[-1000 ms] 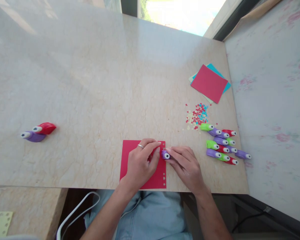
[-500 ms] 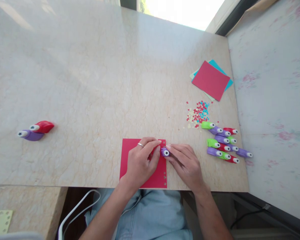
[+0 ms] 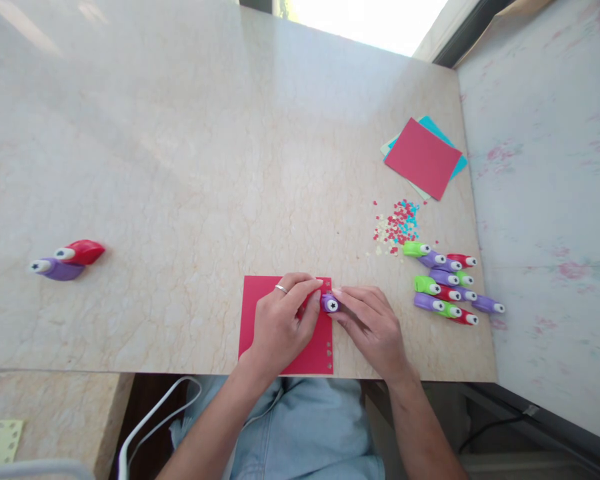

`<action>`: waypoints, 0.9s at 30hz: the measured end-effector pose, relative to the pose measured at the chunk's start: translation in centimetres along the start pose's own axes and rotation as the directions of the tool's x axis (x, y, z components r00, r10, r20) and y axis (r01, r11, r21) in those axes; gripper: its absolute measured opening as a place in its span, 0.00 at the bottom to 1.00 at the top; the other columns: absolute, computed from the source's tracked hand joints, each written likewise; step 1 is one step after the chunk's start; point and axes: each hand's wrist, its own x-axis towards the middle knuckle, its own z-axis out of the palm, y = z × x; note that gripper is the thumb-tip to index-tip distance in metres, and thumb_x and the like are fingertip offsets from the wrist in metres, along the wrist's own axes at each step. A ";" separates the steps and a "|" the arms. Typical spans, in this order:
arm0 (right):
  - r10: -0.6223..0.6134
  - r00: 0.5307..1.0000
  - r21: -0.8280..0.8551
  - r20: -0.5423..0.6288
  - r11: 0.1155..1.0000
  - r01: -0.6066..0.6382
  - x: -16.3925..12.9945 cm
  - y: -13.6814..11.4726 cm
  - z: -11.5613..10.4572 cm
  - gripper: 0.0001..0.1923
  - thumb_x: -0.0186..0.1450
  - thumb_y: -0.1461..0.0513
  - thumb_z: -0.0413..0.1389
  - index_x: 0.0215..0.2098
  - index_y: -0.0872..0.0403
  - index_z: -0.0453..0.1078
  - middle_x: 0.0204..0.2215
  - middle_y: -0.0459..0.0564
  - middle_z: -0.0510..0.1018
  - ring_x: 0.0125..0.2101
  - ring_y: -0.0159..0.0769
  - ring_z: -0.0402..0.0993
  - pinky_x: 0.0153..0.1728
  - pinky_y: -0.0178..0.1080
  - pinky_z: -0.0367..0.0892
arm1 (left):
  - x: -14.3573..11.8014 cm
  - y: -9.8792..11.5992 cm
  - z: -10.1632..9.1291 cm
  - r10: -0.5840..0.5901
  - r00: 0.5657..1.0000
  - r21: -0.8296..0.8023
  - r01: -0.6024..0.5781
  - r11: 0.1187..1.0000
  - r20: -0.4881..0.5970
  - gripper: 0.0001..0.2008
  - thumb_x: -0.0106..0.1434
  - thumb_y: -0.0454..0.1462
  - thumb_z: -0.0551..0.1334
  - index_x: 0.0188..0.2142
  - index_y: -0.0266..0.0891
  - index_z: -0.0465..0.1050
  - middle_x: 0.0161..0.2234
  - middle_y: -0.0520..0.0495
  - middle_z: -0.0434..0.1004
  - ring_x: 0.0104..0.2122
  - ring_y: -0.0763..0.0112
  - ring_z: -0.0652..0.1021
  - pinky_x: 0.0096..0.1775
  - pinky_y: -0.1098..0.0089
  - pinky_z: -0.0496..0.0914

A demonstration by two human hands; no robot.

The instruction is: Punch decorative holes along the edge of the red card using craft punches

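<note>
A red paper sheet (image 3: 258,303) lies at the near edge of the marble table (image 3: 190,173), with a row of small punched holes along its right edge. A small purple punch (image 3: 330,304) with a star mark sits on that right edge. My left hand (image 3: 283,327) rests flat on the sheet, its fingertips touching the punch from the left. My right hand (image 3: 373,327) grips the punch from the right with thumb and fingers.
Several green, purple and red punches (image 3: 447,288) lie in a cluster to the right. Paper confetti (image 3: 397,227) is scattered behind them, and a stack of red, blue and pale sheets (image 3: 423,159) lies further back. A red and a purple punch (image 3: 65,260) lie far left.
The punch and both hands have stayed near the top of the sheet's right edge, shifting only slightly. The view has drifted a little.
</note>
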 end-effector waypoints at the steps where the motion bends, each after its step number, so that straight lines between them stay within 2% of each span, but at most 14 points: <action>1: 0.002 1.000 -0.001 0.002 1.000 -0.002 0.0 0.0 0.0 0.18 0.66 0.61 0.59 0.54 0.45 0.72 0.42 0.52 0.81 0.42 0.42 0.76 0.43 0.47 0.71 | 0.0 0.0 0.0 0.000 1.000 0.000 0.000 1.000 -0.001 0.10 0.68 0.37 0.57 0.44 0.41 0.75 0.42 0.44 0.78 0.33 0.72 0.79 0.34 0.74 0.74; 6: 0.038 0.999 0.022 -0.017 0.999 -0.038 -0.3 0.1 -0.1 0.22 0.65 0.56 0.61 0.57 0.47 0.69 0.45 0.55 0.79 0.46 0.45 0.75 0.47 0.49 0.70 | 0.0 0.0 0.0 0.007 1.000 0.002 -0.007 1.000 -0.001 0.08 0.68 0.36 0.57 0.43 0.40 0.75 0.42 0.45 0.78 0.33 0.73 0.79 0.32 0.75 0.72; 10: 0.143 0.989 0.136 -0.029 0.981 -0.138 -0.7 0.1 -0.1 0.21 0.66 0.55 0.59 0.56 0.50 0.68 0.46 0.56 0.77 0.47 0.45 0.73 0.47 0.48 0.69 | 0.0 -0.1 0.1 0.008 1.000 -0.016 -0.008 1.000 -0.007 0.08 0.67 0.36 0.58 0.42 0.40 0.75 0.42 0.46 0.78 0.33 0.73 0.78 0.31 0.75 0.71; 13: 0.275 0.958 0.252 -0.081 0.936 -0.247 -0.8 -0.3 -0.2 0.16 0.66 0.54 0.58 0.49 0.51 0.70 0.43 0.55 0.77 0.40 0.41 0.75 0.40 0.43 0.71 | 0.0 0.0 0.1 0.002 1.000 -0.032 -0.002 0.999 -0.013 0.08 0.67 0.36 0.58 0.42 0.40 0.75 0.42 0.46 0.78 0.32 0.73 0.78 0.31 0.75 0.70; 15: 0.390 0.915 0.309 -0.098 0.886 -0.345 -0.7 -0.6 -0.4 0.13 0.65 0.53 0.58 0.42 0.53 0.71 0.36 0.52 0.77 0.33 0.37 0.74 0.33 0.38 0.70 | -0.1 0.0 0.1 -0.009 1.000 -0.038 0.008 0.999 -0.015 0.08 0.67 0.36 0.58 0.42 0.40 0.75 0.42 0.46 0.78 0.31 0.74 0.77 0.31 0.74 0.70; 17: 0.484 0.875 0.327 -0.025 0.831 -0.450 -0.4 -1.0 -0.8 0.13 0.65 0.52 0.58 0.34 0.54 0.71 0.26 0.47 0.75 0.26 0.33 0.71 0.26 0.34 0.67 | -0.1 0.0 0.1 -0.025 0.999 -0.057 0.024 0.998 -0.020 0.08 0.67 0.35 0.58 0.43 0.41 0.74 0.42 0.47 0.77 0.28 0.76 0.75 0.30 0.74 0.69; 19: 0.521 0.847 0.304 0.111 0.793 -0.528 0.1 -1.4 -1.4 0.17 0.65 0.50 0.57 0.29 0.54 0.70 0.21 0.45 0.73 0.22 0.32 0.69 0.22 0.33 0.63 | -0.1 -0.1 0.1 -0.040 0.999 -0.094 0.037 0.995 -0.035 0.07 0.67 0.35 0.58 0.43 0.40 0.74 0.40 0.48 0.77 0.26 0.78 0.73 0.29 0.74 0.67; 22: 0.524 0.810 0.261 0.264 0.770 -0.583 1.0 -1.6 -2.3 0.20 0.65 0.47 0.56 0.28 0.55 0.71 0.20 0.46 0.75 0.22 0.33 0.70 0.23 0.33 0.63 | -0.1 -0.2 0.2 -0.051 0.997 -0.160 0.040 0.986 -0.062 0.07 0.67 0.35 0.58 0.42 0.40 0.74 0.36 0.50 0.77 0.25 0.78 0.72 0.29 0.74 0.66; 27: 0.501 0.756 0.180 0.421 0.771 -0.611 2.5 -1.4 -3.0 0.22 0.64 0.46 0.56 0.26 0.55 0.73 0.22 0.48 0.79 0.25 0.35 0.75 0.28 0.34 0.65 | -0.1 -0.3 0.2 -0.089 0.990 -0.242 0.061 0.968 -0.106 0.07 0.67 0.37 0.58 0.39 0.39 0.75 0.30 0.51 0.76 0.24 0.77 0.71 0.29 0.74 0.65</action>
